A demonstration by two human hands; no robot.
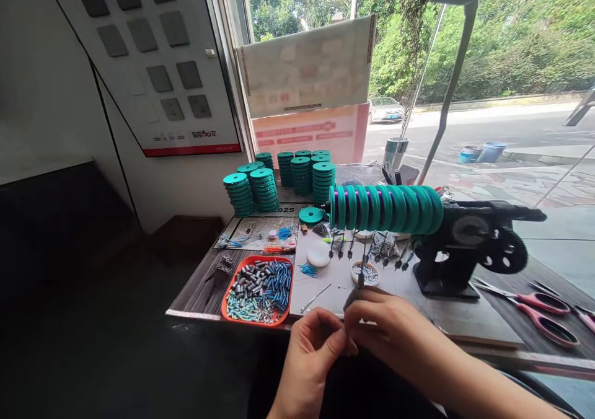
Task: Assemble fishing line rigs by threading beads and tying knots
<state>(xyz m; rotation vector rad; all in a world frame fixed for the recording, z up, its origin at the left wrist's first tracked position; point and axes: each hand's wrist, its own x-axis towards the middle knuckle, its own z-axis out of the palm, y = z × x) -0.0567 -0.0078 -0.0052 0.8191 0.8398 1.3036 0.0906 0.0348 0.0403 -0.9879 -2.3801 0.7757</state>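
My left hand point(316, 351) and my right hand point(388, 323) meet at the table's front edge, fingertips pinched together. Whatever they hold between them is too small or hidden to make out. Just above my right hand's fingers, a dark weighted line end point(361, 275) hangs down from a row of teal ring spools point(385, 208). These spools sit side by side on the shaft of a black hand-cranked winder point(465, 239). More short dark line ends dangle beneath them. Behind my fingers is a small round dish of pale beads point(367, 273).
At left, an orange tray point(225, 307) holds grey cylinders and blue and green small parts. Stacks of teal spools point(302, 174) stand at the back. Pink-handled scissors point(548, 320) lie right. A white round lid point(318, 253) and a thin metal tool point(316, 297) lie centrally.
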